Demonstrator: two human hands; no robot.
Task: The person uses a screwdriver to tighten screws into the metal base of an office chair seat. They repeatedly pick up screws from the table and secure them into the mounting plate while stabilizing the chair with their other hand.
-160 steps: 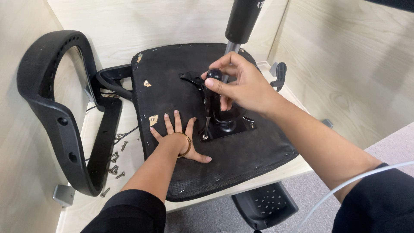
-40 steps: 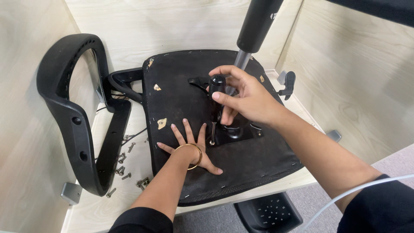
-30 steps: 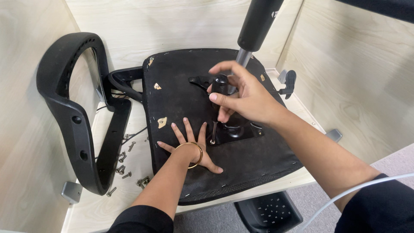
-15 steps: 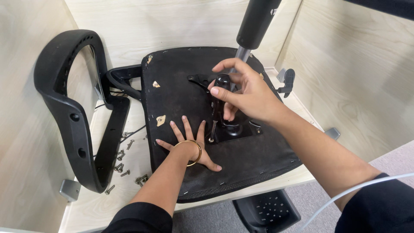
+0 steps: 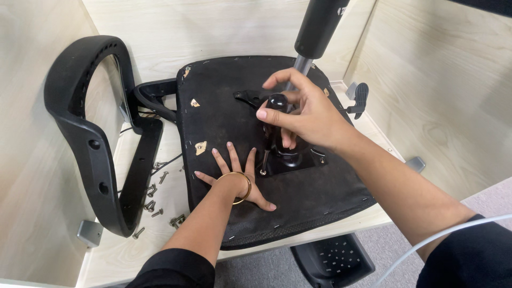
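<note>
Screwdriver upright, tip down at seat, right hand fingers closed around handle.

Both arms are bare from the wrist up past the elbow, and each ends near the bottom edge of the view in a black sleeve, pushed or cut high on the upper arm. The left hand carries 1 thin gold-coloured bangle around the wrist, a plain smooth ring with no stones or charms visible. The right hand wears no ring or band that can be seen, its nails are short and unpainted, and 1 thin white cable curves across the black right sleeve at the lower right corner.
</note>
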